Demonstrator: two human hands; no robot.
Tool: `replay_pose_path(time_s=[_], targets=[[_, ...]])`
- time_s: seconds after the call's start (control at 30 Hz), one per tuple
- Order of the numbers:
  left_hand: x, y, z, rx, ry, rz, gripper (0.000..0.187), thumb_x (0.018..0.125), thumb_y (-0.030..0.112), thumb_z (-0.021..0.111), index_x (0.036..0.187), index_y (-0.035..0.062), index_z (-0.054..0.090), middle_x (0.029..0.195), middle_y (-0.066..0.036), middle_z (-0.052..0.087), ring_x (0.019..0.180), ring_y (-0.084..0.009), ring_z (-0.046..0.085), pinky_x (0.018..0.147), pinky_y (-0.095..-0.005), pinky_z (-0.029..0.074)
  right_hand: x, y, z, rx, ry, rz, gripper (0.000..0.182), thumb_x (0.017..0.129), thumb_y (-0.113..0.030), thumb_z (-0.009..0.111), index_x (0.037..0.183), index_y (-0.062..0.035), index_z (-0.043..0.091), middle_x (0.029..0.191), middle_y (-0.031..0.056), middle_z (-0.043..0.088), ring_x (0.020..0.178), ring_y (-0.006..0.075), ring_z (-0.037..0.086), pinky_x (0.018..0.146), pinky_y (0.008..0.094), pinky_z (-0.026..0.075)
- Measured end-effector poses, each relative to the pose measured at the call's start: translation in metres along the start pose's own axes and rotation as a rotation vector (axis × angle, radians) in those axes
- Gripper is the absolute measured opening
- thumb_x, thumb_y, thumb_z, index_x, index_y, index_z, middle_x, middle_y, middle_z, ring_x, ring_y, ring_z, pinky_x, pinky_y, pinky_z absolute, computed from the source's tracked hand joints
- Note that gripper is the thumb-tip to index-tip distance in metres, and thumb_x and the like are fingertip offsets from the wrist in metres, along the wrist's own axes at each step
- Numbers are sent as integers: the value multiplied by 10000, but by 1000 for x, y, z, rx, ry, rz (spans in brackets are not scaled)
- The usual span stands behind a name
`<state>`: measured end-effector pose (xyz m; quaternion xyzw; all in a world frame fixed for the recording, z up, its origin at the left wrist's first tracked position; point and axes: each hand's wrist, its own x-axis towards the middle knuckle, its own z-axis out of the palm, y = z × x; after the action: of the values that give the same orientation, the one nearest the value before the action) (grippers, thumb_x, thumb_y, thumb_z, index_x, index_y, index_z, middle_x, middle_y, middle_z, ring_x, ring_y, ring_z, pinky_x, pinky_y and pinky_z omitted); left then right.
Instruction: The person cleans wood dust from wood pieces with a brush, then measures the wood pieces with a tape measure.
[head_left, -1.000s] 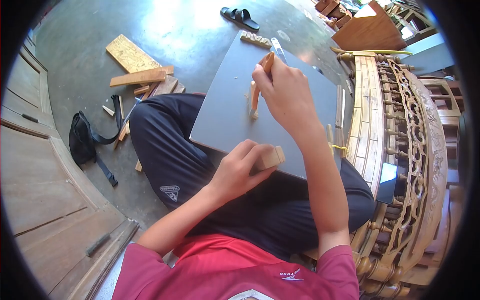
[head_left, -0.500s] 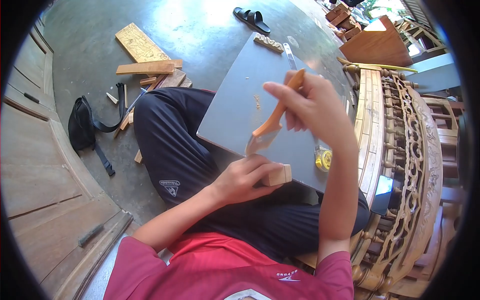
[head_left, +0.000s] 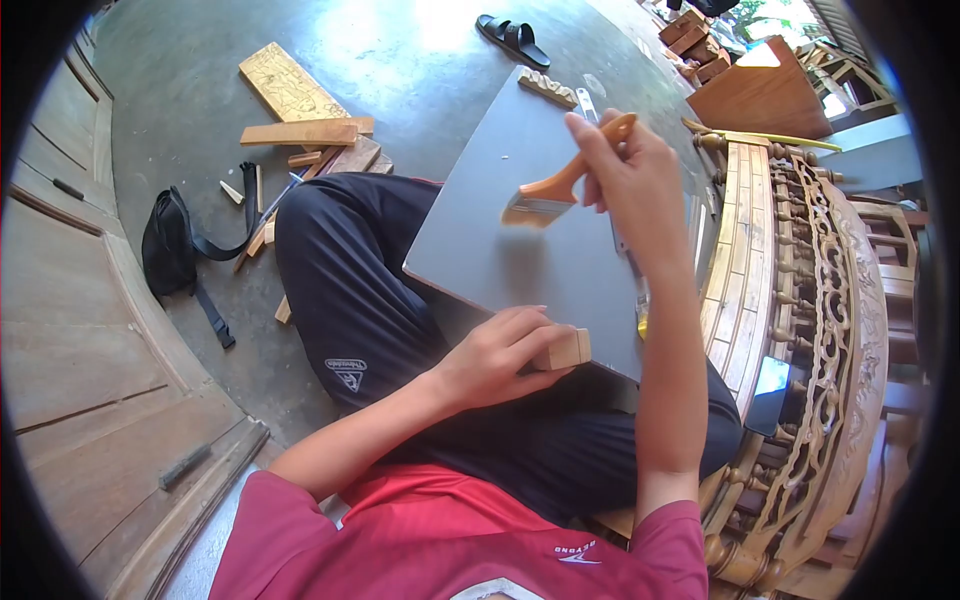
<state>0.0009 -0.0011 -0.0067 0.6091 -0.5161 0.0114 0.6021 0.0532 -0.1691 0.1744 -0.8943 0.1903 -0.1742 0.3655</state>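
I sit cross-legged with a grey board [head_left: 520, 260] resting on my lap. My right hand [head_left: 630, 180] grips the orange handle of a flat paintbrush [head_left: 545, 200], whose bristles touch the board's middle. My left hand [head_left: 495, 355] holds a small wooden block [head_left: 565, 350] at the board's near edge. A carved wooden strip [head_left: 546, 87] and a metal tool [head_left: 588, 103] lie at the board's far end.
Carved wooden furniture [head_left: 800, 300] stands close on the right, with a phone [head_left: 768, 395] on it. Wood offcuts [head_left: 300, 120], a black bag [head_left: 168, 250] and sandals [head_left: 512, 40] lie on the concrete floor. Wooden panels [head_left: 70, 330] lie at the left.
My right hand lifted the brush off the board, swung it toward the block, then set the bristles back on the board's middle. The left hand kept hold of the block.
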Motion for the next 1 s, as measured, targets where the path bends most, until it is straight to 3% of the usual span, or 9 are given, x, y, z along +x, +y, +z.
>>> replay_pose_path(time_s=[0.13, 0.23, 0.43, 0.57, 0.7, 0.83, 1.0], targets=[[2, 3, -1, 8, 0, -31, 534, 814, 174, 927, 1290, 84, 701, 1134, -125, 706, 1067, -318, 730, 982, -433, 605, -2, -8, -27, -185, -279, 136, 398, 1034, -356, 710, 855, -1, 675, 619, 61, 688, 522, 99, 646, 498, 254, 507], [4, 3, -1, 16, 6, -44, 547, 814, 193, 934, 1297, 81, 703, 1134, -138, 706, 1067, -320, 733, 947, -426, 614, -2, -2, -17, -215, -318, 131, 385, 1030, -335, 702, 875, 16, 675, 648, 87, 716, 545, 114, 683, 526, 258, 544], [3, 1, -2, 44, 14, -28, 560, 811, 211, 943, 1300, 72, 707, 1130, -148, 707, 1054, -322, 736, 909, -418, 622, 13, 14, 8, -40, -122, -56, 386, 1023, -340, 694, 915, 31, 691, 691, 112, 746, 595, 148, 737, 587, 273, 585], [4, 0, -2, 30, 25, -36, 552, 816, 209, 942, 1297, 71, 708, 1121, -144, 710, 1042, -316, 738, 899, -414, 625, 11, 2, -6, -82, -43, -54, 402, 1011, -369, 701, 958, 29, 714, 692, 113, 746, 587, 142, 722, 596, 277, 588], [4, 1, 0, 2, 24, -56, 537, 824, 210, 938, 1291, 69, 711, 1112, -142, 710, 1034, -310, 741, 896, -410, 624, 7, -4, -15, -229, -138, 5, 464, 995, -439, 723, 912, 17, 725, 664, 101, 731, 565, 135, 706, 551, 268, 564], [4, 1, -1, 9, 37, -52, 529, 830, 212, 936, 1286, 67, 712, 1099, -145, 708, 1031, -312, 741, 898, -408, 623, 6, 1, 6, -118, -223, 75, 534, 989, -511, 737, 851, 5, 722, 628, 92, 709, 556, 124, 699, 537, 261, 554], [4, 0, -2, 7, 33, -40, 516, 835, 210, 931, 1280, 67, 711, 1102, -150, 706, 1046, -317, 737, 904, -410, 621, 21, 20, 27, -87, -35, -42, 524, 1010, -502, 720, 808, -18, 723, 623, 69, 708, 545, 109, 683, 559, 254, 553]])
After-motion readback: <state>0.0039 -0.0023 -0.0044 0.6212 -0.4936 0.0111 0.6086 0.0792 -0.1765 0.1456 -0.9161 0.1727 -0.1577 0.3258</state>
